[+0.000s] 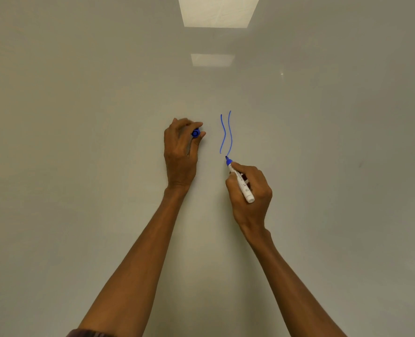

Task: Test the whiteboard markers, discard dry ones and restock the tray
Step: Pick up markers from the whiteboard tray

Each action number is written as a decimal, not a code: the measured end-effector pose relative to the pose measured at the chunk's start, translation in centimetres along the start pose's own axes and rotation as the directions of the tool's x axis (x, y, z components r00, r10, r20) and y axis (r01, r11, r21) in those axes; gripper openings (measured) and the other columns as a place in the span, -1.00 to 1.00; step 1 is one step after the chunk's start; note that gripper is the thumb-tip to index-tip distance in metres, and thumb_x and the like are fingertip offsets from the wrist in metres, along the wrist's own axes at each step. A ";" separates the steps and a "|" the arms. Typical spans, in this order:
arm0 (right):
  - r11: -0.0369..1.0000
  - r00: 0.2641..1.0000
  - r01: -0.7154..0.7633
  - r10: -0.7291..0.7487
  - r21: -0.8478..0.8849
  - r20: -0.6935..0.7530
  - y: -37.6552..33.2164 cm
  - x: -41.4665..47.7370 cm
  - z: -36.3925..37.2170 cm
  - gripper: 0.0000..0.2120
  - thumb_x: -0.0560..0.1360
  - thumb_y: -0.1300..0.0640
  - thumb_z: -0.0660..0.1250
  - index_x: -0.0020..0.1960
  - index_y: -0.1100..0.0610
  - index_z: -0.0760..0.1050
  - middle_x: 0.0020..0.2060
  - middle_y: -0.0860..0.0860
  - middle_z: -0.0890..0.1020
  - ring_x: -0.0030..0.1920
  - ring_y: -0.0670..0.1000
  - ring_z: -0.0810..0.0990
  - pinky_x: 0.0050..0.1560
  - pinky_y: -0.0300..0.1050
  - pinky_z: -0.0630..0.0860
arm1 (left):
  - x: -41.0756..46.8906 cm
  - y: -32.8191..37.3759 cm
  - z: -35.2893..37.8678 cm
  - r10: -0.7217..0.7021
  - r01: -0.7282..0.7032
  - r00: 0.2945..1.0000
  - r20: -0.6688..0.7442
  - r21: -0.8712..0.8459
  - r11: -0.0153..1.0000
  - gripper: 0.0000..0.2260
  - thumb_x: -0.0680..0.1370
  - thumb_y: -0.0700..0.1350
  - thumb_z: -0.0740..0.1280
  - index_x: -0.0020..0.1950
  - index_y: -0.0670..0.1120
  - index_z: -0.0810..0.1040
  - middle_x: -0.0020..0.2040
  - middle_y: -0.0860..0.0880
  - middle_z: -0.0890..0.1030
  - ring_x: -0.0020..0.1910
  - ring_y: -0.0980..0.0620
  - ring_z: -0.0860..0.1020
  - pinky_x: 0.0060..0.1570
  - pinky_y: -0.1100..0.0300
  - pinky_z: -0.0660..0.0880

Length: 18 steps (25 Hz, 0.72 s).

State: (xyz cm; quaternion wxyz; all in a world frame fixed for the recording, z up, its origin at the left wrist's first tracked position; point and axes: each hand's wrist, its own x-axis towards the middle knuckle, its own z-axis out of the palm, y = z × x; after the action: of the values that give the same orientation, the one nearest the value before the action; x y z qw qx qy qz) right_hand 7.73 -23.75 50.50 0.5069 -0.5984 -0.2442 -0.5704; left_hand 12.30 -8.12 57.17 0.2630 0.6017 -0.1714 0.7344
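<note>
Closest to the camera was a bit of dark sleeve (89,333) at the bottom edge, on the left arm. Both bare forearms reached up and away from there toward the board.

The right hand (250,190) was wrapped around a marker (241,181), fingers curled on the white barrel like a normal writing grip. The blue tip pointed up and left, and the butt end stuck out over the back of the hand. The tip sat right at the bottom end of the right-hand one of two blue wavy lines (225,135), so it looked like it was touching the whiteboard (80,117). The ink looked solid, not faint.

The left hand (179,154) was a little higher and off to the left, well apart from the lines. It pinched the blue cap (195,133) between thumb and fingertips, with the cap's round end facing the camera. Couldn't tell if that hand was actually leaning on the board.

Further up, the glossy surface showed reflections of two ceiling light panels, a big one (218,10) at the top and a fainter one (212,60) below it.
</note>
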 end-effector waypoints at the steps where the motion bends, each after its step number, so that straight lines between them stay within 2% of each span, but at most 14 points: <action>1: 0.989 0.997 -0.073 0.068 0.131 0.044 -0.4 0.1 -0.3 -0.81 0.49 0.25 0.35 0.08 0.18 0.62 -0.19 0.01 0.64 -0.27 0.02 0.55 -0.28 0.02 0.53 | -0.8 0.1 -0.2 -0.031 0.031 0.999 0.009 -0.010 0.999 -0.79 0.59 -0.18 0.37 0.20 -0.20 0.61 0.13 -0.16 0.59 0.22 -0.01 0.48 0.40 0.06 0.39; 3: 0.910 0.966 -0.245 0.201 0.335 0.160 -1.3 0.3 -0.7 -0.82 0.54 0.28 0.34 0.14 0.19 0.57 -0.09 0.03 0.64 -0.23 0.07 0.58 -0.22 -0.03 0.57 | -2.5 0.9 -0.9 -0.129 0.132 0.990 0.051 -0.066 0.989 -0.73 0.58 -0.17 0.37 0.28 -0.18 0.58 0.17 -0.05 0.60 0.31 0.02 0.44 0.43 0.18 0.34; 5: 0.803 0.923 -0.380 0.292 0.460 0.252 -1.6 0.3 -0.6 -0.83 0.58 0.25 0.31 0.16 0.20 0.56 -0.02 0.09 0.66 -0.20 0.13 0.60 -0.19 -0.01 0.56 | -3.6 2.1 -1.7 -0.237 0.245 0.969 0.072 -0.153 0.957 -0.68 0.57 -0.15 0.38 0.32 -0.15 0.55 0.17 0.06 0.58 0.32 0.09 0.43 0.42 0.25 0.33; 8: 0.634 0.854 -0.521 0.377 0.572 0.360 -1.3 -0.4 -0.3 -0.75 0.60 0.17 0.20 0.18 0.22 0.56 0.03 0.18 0.67 -0.20 0.12 0.61 -0.14 -0.06 0.55 | -4.0 3.8 -2.9 -0.407 0.403 0.912 0.044 -0.271 0.874 -0.71 0.59 -0.11 0.36 0.30 -0.13 0.58 -0.01 0.10 0.63 0.09 0.10 0.58 0.28 0.15 0.49; 10: 0.552 0.818 -0.575 0.385 0.604 0.428 -1.1 -1.0 -0.3 -0.70 0.59 0.16 0.16 0.20 0.24 0.55 0.02 0.21 0.67 -0.18 0.12 0.60 -0.11 -0.08 0.55 | -4.2 4.7 -3.5 -0.562 0.532 0.827 0.029 -0.365 0.764 -0.74 0.62 -0.12 0.31 0.27 -0.16 0.61 -0.05 0.19 0.65 0.04 0.19 0.60 0.12 0.29 0.50; 12: 0.514 0.799 -0.601 0.381 0.612 0.465 -1.0 -1.7 -0.3 -0.71 0.58 0.17 0.17 0.20 0.25 0.54 -0.01 0.20 0.68 -0.18 0.11 0.61 -0.10 -0.09 0.56 | -4.6 5.2 -3.9 -0.669 0.613 0.743 0.036 -0.438 0.658 -0.74 0.64 -0.13 0.27 0.26 -0.19 0.62 0.05 0.24 0.65 0.14 0.28 0.58 0.12 0.40 0.45; 14: 0.516 0.793 -0.608 0.372 0.603 0.482 -0.9 -2.2 -0.2 -0.71 0.59 0.17 0.16 0.19 0.27 0.55 -0.02 0.19 0.69 -0.17 0.11 0.61 -0.09 -0.08 0.56 | -5.0 5.5 -4.2 -0.722 0.655 0.690 0.055 -0.473 0.590 -0.74 0.65 -0.12 0.27 0.27 -0.18 0.61 0.18 0.08 0.66 0.21 0.27 0.56 0.14 0.42 0.44; 18: 0.549 0.785 -0.616 0.368 0.565 0.498 -0.5 -2.8 -0.1 -0.67 0.58 0.14 0.18 0.22 0.31 0.54 0.00 0.20 0.69 -0.17 0.09 0.64 -0.08 -0.11 0.59 | -5.9 6.0 -4.4 -0.731 0.680 0.676 0.091 -0.459 0.572 -0.74 0.65 -0.12 0.27 0.28 -0.18 0.61 0.21 0.02 0.65 0.22 0.25 0.56 0.15 0.43 0.44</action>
State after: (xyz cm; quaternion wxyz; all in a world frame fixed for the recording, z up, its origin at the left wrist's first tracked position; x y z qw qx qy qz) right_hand 6.60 -22.84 48.06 0.7883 -0.4874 -0.3403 -0.1590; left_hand 6.05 -11.51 50.90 0.6763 0.4990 -0.0701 0.5374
